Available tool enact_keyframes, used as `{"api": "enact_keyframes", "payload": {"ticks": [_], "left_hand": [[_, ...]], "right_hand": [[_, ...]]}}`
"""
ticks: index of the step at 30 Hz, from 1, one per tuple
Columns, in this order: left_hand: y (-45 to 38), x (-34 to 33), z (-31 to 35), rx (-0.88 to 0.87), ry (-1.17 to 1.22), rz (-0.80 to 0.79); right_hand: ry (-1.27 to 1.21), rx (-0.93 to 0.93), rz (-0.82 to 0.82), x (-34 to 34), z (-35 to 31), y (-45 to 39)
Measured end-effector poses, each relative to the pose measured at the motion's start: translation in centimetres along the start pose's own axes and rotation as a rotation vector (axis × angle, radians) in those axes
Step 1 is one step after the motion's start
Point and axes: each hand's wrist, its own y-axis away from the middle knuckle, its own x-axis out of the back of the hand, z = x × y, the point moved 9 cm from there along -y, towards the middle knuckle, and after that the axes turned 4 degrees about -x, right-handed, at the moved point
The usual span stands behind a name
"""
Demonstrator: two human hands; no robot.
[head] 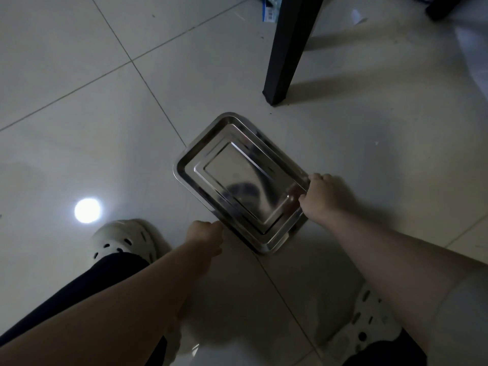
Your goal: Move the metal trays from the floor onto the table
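Metal trays point(239, 180), nested in a stack, sit at an angle on the pale tiled floor point(79, 101), right at a grout line. On the far left a bright light reflection point(87, 210) glares off a tile, with a pale perforated clog point(124, 241) just beside it. The left hand point(204, 233) is clenched at the stack's near-left edge; whether its fingers actually pinch the rim cannot be told. The right hand point(320, 196) grasps the stack's right rim, fingers curled over the edge. Beyond the trays, near their far corner, stands a black table leg point(287, 48); blue-and-white litter point(269, 9) lies behind it. A second clog point(369, 320) shows at lower right.
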Motion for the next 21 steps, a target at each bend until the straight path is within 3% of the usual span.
{"api": "enact_keyframes", "payload": {"ticks": [21], "left_hand": [[-0.9, -1.5, -0.2, 0.081, 0.245, -0.054]], "right_hand": [[-0.22, 0.026, 0.104, 0.5, 0.8, -1.4]]}}
